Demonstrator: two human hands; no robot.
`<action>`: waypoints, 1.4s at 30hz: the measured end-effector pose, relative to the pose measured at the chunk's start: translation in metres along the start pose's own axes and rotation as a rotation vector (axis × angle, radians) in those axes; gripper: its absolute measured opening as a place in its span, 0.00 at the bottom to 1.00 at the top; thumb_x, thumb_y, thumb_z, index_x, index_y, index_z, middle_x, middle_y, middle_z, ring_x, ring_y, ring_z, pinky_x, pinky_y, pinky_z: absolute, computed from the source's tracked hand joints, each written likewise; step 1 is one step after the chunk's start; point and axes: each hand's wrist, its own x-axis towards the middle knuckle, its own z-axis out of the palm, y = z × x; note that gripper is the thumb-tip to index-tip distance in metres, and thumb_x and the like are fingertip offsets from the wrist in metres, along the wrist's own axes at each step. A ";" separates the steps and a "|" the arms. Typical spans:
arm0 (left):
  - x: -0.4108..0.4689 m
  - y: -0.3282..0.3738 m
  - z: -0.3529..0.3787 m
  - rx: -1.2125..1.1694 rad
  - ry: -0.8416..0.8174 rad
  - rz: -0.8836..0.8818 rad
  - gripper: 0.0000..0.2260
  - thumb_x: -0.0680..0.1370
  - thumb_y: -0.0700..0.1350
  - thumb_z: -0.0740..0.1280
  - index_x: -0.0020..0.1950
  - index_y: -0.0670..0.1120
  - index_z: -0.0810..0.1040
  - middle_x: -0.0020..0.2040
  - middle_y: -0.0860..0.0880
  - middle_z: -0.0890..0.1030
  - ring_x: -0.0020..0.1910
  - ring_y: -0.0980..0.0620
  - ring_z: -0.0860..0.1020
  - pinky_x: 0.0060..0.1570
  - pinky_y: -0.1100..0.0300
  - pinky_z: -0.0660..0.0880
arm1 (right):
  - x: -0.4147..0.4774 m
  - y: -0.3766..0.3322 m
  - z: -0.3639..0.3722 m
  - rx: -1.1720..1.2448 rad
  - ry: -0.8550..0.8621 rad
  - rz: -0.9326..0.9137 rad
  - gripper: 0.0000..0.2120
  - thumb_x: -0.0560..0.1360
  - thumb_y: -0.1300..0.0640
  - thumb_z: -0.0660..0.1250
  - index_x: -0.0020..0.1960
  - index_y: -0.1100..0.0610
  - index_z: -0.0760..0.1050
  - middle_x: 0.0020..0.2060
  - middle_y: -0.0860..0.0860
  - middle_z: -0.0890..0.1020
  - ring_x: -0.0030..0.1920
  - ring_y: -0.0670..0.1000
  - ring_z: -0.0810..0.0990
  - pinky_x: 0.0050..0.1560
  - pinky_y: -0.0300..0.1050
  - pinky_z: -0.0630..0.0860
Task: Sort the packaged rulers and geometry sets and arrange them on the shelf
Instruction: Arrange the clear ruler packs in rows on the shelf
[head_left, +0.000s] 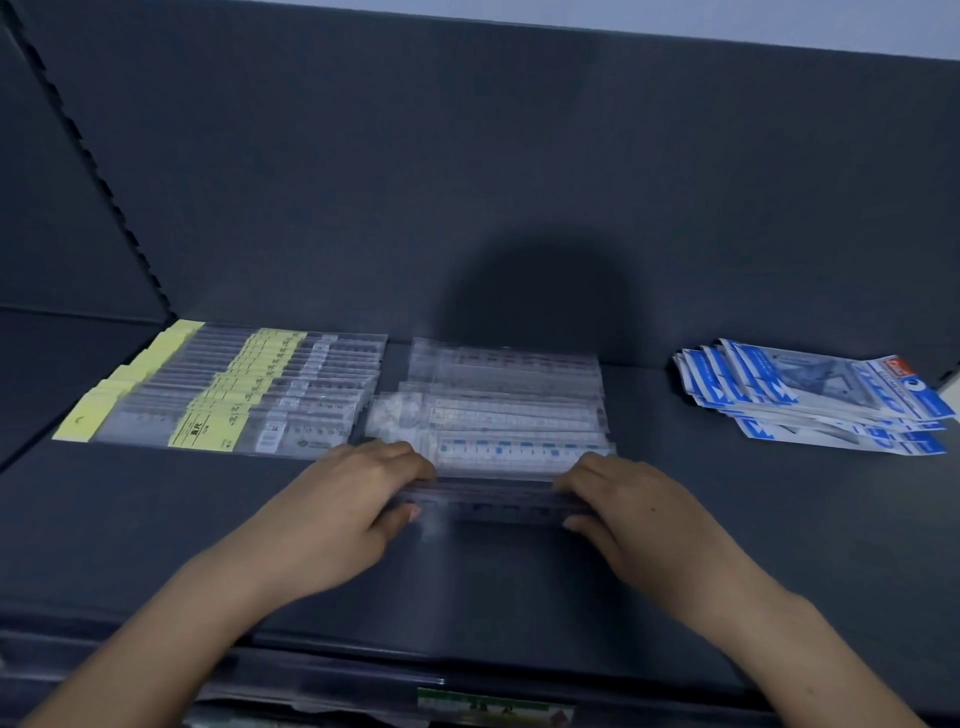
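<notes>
Mostly sorted: left hand (358, 488) and right hand (618, 493) are pinching the ends of a clear ruler pack (493, 501), adding it to the middle row (498, 410); yellow-label rulers (223, 400) and geometry sets (810, 400) are sitting grouped.

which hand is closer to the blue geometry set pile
Right. The right hand grips the right end of a ruler pack, with bare shelf between it and the blue geometry set pile. The left hand grips the pack's left end, farther off.
</notes>
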 end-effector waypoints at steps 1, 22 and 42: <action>0.000 0.003 0.000 0.001 0.009 0.005 0.13 0.79 0.47 0.61 0.64 0.53 0.71 0.54 0.62 0.72 0.57 0.60 0.71 0.51 0.78 0.58 | 0.000 -0.001 -0.001 0.013 -0.042 0.028 0.08 0.66 0.58 0.69 0.46 0.54 0.79 0.38 0.47 0.80 0.37 0.50 0.81 0.34 0.41 0.76; 0.041 -0.002 0.007 0.295 -0.085 0.131 0.19 0.71 0.55 0.57 0.53 0.46 0.79 0.45 0.51 0.80 0.41 0.50 0.79 0.43 0.57 0.77 | 0.025 0.024 0.012 -0.160 -0.106 -0.040 0.28 0.70 0.44 0.55 0.62 0.59 0.76 0.58 0.53 0.81 0.56 0.52 0.81 0.57 0.45 0.74; 0.049 0.009 0.028 0.666 -0.168 0.181 0.19 0.55 0.39 0.74 0.45 0.39 0.84 0.40 0.43 0.84 0.35 0.48 0.83 0.29 0.60 0.79 | 0.026 0.017 0.037 -0.395 0.167 -0.210 0.14 0.66 0.65 0.61 0.47 0.66 0.82 0.43 0.62 0.84 0.41 0.56 0.85 0.40 0.45 0.82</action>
